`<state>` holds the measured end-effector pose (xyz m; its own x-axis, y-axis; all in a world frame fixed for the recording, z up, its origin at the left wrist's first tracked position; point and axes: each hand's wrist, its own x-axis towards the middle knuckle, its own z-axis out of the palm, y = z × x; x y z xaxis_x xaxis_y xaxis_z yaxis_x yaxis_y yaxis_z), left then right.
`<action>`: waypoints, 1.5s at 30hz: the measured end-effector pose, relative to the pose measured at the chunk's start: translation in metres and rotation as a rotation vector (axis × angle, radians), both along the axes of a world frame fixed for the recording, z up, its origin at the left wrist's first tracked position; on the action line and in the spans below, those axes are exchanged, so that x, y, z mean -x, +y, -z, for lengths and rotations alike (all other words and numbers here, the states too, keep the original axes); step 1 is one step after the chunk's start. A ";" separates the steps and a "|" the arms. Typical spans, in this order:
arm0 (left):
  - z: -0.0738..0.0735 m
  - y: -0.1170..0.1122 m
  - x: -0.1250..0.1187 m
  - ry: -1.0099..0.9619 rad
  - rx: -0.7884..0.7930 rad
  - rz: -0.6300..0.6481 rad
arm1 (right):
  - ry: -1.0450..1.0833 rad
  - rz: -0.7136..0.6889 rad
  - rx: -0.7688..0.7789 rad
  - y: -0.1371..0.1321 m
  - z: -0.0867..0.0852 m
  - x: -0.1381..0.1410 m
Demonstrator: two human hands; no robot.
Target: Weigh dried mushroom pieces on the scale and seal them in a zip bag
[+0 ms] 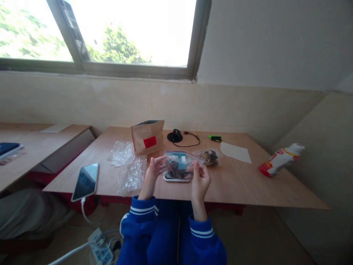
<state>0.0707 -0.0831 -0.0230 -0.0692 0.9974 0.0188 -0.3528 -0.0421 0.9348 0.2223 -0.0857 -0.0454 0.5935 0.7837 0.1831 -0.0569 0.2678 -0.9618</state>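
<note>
Under the window (143, 36), plastic bags (122, 154) lie seemingly unfilled on the worktop (234, 187), beside a paper pouch (142, 133). The left hand (154, 170), fingers spread, meets a zip bag (178, 170), already part-filled, seal unclear; the right hand (200, 178) pinches its edge; another filled bag (211, 157) lies beyond.

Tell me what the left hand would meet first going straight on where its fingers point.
The left hand would likely meet the clear zip bag pinched in the right hand; depth is unclear, so its fingertips may already touch it.
</note>
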 end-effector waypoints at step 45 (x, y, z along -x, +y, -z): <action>0.003 -0.055 -0.011 0.071 -0.170 -0.368 | -0.357 -0.113 -0.066 -0.062 -0.011 -0.028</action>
<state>0.0816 -0.1384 -0.0261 -0.4131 0.8888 0.1984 -0.2208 -0.3091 0.9250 0.2506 -0.1479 -0.0346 0.3937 0.8203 0.4148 0.2458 0.3409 -0.9074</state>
